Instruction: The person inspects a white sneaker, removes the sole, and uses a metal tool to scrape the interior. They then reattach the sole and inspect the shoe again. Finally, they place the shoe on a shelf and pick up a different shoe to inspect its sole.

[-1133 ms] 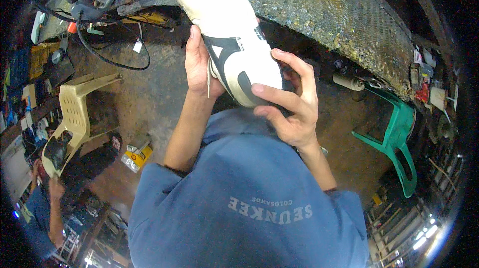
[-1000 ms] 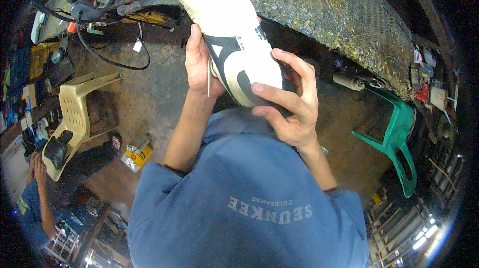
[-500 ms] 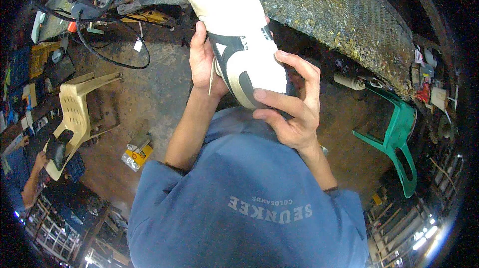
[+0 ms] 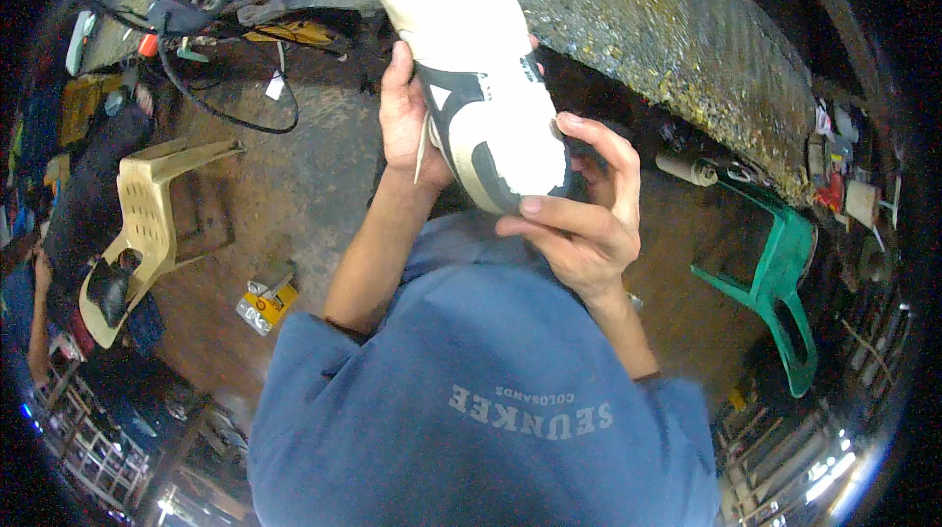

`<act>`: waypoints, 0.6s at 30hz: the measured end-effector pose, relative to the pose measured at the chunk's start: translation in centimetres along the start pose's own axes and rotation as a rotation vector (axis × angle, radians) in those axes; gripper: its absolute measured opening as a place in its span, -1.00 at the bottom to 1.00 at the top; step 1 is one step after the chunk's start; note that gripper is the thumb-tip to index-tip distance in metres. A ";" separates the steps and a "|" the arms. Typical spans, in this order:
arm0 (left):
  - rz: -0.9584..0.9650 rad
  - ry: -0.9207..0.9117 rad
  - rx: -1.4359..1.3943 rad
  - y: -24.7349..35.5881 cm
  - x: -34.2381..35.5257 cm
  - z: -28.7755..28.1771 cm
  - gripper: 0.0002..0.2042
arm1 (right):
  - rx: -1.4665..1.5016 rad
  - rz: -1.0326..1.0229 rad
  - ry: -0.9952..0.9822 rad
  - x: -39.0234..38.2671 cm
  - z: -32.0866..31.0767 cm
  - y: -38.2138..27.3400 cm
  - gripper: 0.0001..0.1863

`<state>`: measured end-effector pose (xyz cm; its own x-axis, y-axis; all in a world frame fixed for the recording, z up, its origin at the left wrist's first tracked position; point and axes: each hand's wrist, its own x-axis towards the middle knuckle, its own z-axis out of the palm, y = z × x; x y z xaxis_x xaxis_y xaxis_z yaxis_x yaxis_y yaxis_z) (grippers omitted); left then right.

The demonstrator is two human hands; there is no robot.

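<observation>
A white and black shoe [image 4: 451, 12] is held up in front of me with its sole facing up. Its toe points away, toward the bench, and its heel end lies nearest my chest. Wrapped around the shoe's left side is my left hand [image 4: 400, 120], thumb along the edge, the other fingers mostly hidden beneath. My right hand [image 4: 599, 223] grips the heel end, thumb and index finger at the rim and another finger resting on the right edge. A pale lace hangs beside my left palm. The heel's white surface is overexposed, so its detail is lost.
A rough, stained workbench [image 4: 628, 26] runs across the far side. On the left stand a beige plastic chair [image 4: 147, 213] and a small yellow box [image 4: 265, 309]; a black cable [image 4: 211, 115] loops down. At right is a green plastic chair [image 4: 780, 262]. Another person's arm [image 4: 39, 316] shows far left.
The shoe and both my hands have shifted slightly right. My right fingers have slid a little along the heel edge. The other person's arm at far left has moved away from the beige chair.
</observation>
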<state>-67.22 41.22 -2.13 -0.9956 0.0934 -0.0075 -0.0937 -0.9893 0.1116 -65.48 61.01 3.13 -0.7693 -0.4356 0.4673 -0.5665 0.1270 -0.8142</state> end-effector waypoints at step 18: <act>0.162 0.085 0.056 0.7 -1.1 -0.6 -0.43 | 0.122 0.027 0.074 0.8 1.8 0.1 -0.31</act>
<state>-66.21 40.32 -2.61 -0.9945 -0.0787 -0.0685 0.0658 -0.9826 0.1737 -65.61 59.12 2.80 -0.8058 -0.3661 0.4655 -0.5089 0.0262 -0.8604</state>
